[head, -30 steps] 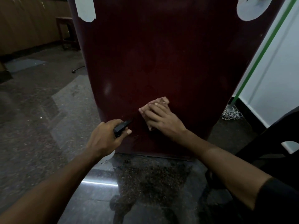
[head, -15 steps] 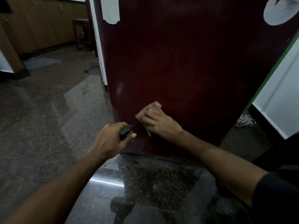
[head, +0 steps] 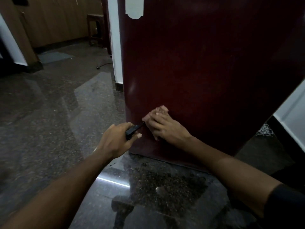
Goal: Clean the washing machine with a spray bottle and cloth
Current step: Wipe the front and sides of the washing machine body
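The washing machine's dark red side panel [head: 206, 63] fills the upper right of the view. My right hand [head: 165, 128] presses flat on the panel low down, near its left edge. A pinkish cloth [head: 162, 108] lies under it, showing only past the fingertips. My left hand [head: 115, 141] grips the spray bottle, of which only the black head [head: 132, 131] shows. Its nozzle points at the panel just left of my right hand. The bottle's body is hidden by my hand.
Glossy dark granite floor [head: 49, 121] spreads left and below. A white pillar [head: 115, 47] stands behind the machine's left edge, with a wooden stool [head: 95, 28] and a cable plug [head: 102, 66] beyond. A patterned rag [head: 264, 131] lies by the white wall [head: 293, 116] at right.
My right hand has slid the cloth left along the panel toward its left edge. My left hand with the bottle has stayed beside it. The view has turned, showing more floor and the pillar.
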The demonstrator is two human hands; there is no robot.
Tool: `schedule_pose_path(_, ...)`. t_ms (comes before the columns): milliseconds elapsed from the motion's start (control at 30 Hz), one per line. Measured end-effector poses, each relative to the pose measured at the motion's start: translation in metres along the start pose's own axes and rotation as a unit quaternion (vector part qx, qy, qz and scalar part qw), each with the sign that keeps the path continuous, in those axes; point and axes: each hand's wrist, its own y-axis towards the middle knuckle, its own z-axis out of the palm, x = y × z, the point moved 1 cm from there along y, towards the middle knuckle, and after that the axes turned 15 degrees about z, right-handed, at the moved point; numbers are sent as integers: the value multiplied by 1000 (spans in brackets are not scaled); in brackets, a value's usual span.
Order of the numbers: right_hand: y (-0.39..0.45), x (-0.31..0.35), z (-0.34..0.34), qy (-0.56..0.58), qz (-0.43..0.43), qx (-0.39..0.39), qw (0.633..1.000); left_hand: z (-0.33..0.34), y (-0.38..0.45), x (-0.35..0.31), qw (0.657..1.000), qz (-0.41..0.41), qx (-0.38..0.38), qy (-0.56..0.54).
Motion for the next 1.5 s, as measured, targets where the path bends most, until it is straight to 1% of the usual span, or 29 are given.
schedule_pose_path(67, -18, 9, 22, -37, -90, 72, 993, 0, 0, 4, 1000, -10, -2, 9)
schedule_pose_path(100, -33, 4, 31, -35, -104, 104, 989, -1, -1, 5, 1000, -13, -4, 13)
schedule_pose_path(133, -46, -3, 34, -37, -95, 76, 992, -1, -3, 7, 1000, -15, -5, 15)
schedule_pose_path(167, -56, -10, 32, -49, -63, 43, 996, -1, -7, 8, 1000, -18, -2, 18)
schedule_pose_path(233, -50, -24, 22, -40, 23, -68, 997, -1, -16, 14, 999, -26, 6, 28)
schedule_pose_path(300, -20, -28, 4, 7, 88, -192, 977, -1, -25, 19, 999, -28, 29, 28)
schedule_pose_path(333, 0, -24, -7, 23, 97, -212, 972, -1, -29, 21, 999, -26, 40, 27)
schedule_pose_path(433, 41, 6, -23, 44, 65, -149, 986, -2, -39, 23, 996, -31, 80, 32)
schedule_pose_path(500, 33, 24, -4, 5, -26, -94, 995, -5, -45, 25, 995, -44, 88, 33)
schedule_pose_path(533, 18, 29, 8, -19, -79, -60, 995, -8, -48, 25, 995, -48, 84, 35)
schedule_pose_path(567, 2, 30, 19, -48, -109, -26, 993, -11, -52, 25, 995, -50, 78, 37)
schedule_pose_path(600, -11, 26, 25, -66, -121, -2, 991, -14, -54, 25, 995, -52, 70, 39)
schedule_pose_path(667, -17, 15, 24, -63, -93, 15, 994, -21, -60, 26, 996, -60, 56, 39)
schedule_pose_path(700, -11, 10, 20, -33, -69, -6, 997, -24, -63, 26, 996, -64, 49, 40)
schedule_pose_path(767, 16, 3, -1, 25, -1, -84, 996, -27, -66, 28, 996, -70, 39, 41)
schedule_pose_path(833, 47, 5, -32, 43, 1, -130, 991, -29, -68, 30, 995, -77, 40, 44)
schedule_pose_path(900, 68, 15, -48, 51, -47, -77, 995, -30, -67, 30, 994, -81, 48, 47)
schedule_pose_path(1000, 58, 44, -15, -24, -108, 7, 994, -29, -64, 29, 994, -84, 47, 49)
schedule_pose_path(1067, 24, 46, 11, -51, -137, 37, 989, -28, -63, 29, 994, -84, 47, 46)
schedule_pose_path(1100, 9, 41, 17, -77, -151, 30, 985, -28, -64, 30, 995, -83, 47, 43)
schedule_pose_path(1133, 0, 33, 16, -83, -140, -9, 987, -27, -64, 31, 995, -80, 46, 43)
schedule_pose_path(1167, -1, 26, 13, -58, -114, -48, 991, -27, -65, 33, 995, -81, 47, 47)
schedule_pose_path(1233, 25, 15, -2, 31, -38, -129, 990, -28, -66, 36, 993, -91, 51, 56)
schedule_pose_path(1267, 43, 16, -16, 33, -17, -162, 986, -28, -65, 37, 992, -94, 54, 58)
schedule_pose_path(1300, 59, 19, -30, 33, -2, -162, 986, -26, -64, 37, 992, -93, 58, 59)
schedule_pose_path(1333, 74, 24, -37, 28, -3, -187, 982, -24, -64, 37, 992, -91, 63, 59)
schedule_pose_path(1433, 88, 47, -28, 20, 11, -148, 989, -18, -60, 36, 992, -88, 82, 46)
schedule_pose_path(1467, 81, 56, -14, 11, -15, -123, 992, -17, -59, 36, 991, -89, 83, 46)
schedule_pose_path(1500, 69, 64, -1, 12, -68, -74, 995, -16, -60, 35, 991, -91, 82, 48)
